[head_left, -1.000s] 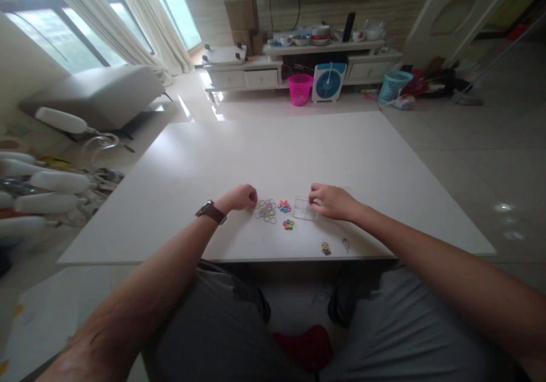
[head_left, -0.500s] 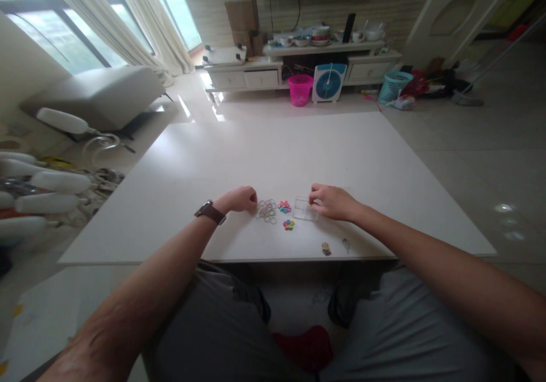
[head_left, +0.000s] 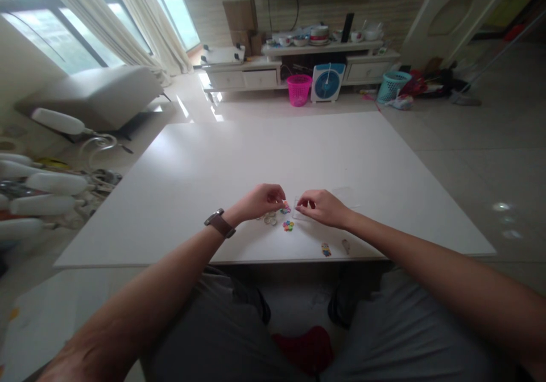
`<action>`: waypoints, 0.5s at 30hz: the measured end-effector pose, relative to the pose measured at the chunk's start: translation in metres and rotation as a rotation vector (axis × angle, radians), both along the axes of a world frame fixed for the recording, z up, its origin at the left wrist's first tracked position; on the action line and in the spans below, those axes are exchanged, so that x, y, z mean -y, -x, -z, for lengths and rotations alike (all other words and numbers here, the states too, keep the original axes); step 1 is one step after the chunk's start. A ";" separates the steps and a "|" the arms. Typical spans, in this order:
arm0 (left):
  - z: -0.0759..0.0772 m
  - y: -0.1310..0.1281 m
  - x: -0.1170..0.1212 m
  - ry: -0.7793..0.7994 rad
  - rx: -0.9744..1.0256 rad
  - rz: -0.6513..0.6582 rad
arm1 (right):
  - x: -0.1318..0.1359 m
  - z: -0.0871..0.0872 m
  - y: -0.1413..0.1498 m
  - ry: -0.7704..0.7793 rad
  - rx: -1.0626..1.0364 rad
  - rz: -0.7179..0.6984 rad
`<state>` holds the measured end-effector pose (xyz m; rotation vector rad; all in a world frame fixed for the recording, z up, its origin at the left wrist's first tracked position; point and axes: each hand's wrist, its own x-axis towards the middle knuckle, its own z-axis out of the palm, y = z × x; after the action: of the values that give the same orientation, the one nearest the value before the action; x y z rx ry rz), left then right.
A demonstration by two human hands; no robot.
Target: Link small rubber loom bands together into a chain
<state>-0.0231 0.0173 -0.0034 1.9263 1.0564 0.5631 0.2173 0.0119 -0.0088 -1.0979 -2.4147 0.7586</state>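
Note:
On the white table [head_left: 273, 154], my left hand [head_left: 261, 200], with a watch on its wrist, hovers over a pile of small rubber bands [head_left: 269, 218]. Its fingers are pinched beside a small colourful flower-shaped piece [head_left: 285, 208]. My right hand [head_left: 321, 207] is curled close to it, fingers pinched over a small clear plastic box [head_left: 301, 214]. A second colourful flower piece [head_left: 288, 224] lies just below the two hands. What either pinch holds is too small to make out.
A small yellow figure [head_left: 326, 249] and a small pale item [head_left: 346, 246] lie near the table's front edge. Beyond the table are a pink basket [head_left: 299, 89], a blue fan [head_left: 327, 82], a teal basket [head_left: 393, 85] and a low cabinet [head_left: 298, 63]. A grey sofa [head_left: 94, 95] stands at the left.
My left hand has moved right across the rubber bands to the flower piece. My right hand has shifted left, so the two hands are now close together.

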 end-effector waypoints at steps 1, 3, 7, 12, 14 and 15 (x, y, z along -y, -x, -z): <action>-0.001 -0.004 0.003 -0.004 0.017 0.004 | 0.002 0.000 0.002 0.015 -0.029 0.003; -0.002 -0.011 0.007 -0.008 0.039 0.013 | 0.005 0.000 0.004 0.043 -0.066 0.008; -0.002 -0.017 0.012 -0.029 0.058 0.025 | 0.009 -0.001 0.007 0.060 -0.093 -0.010; -0.006 -0.014 0.010 -0.088 0.008 -0.014 | 0.005 -0.007 0.004 0.028 -0.060 0.015; -0.009 -0.009 0.005 -0.111 -0.027 -0.072 | -0.002 -0.010 -0.002 0.010 -0.014 0.058; -0.009 -0.005 0.003 -0.118 -0.042 -0.104 | -0.005 -0.011 -0.005 0.001 0.027 0.086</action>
<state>-0.0186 0.0147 0.0058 2.0013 1.1787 0.6584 0.2226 0.0174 0.0025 -1.2114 -2.3727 0.7208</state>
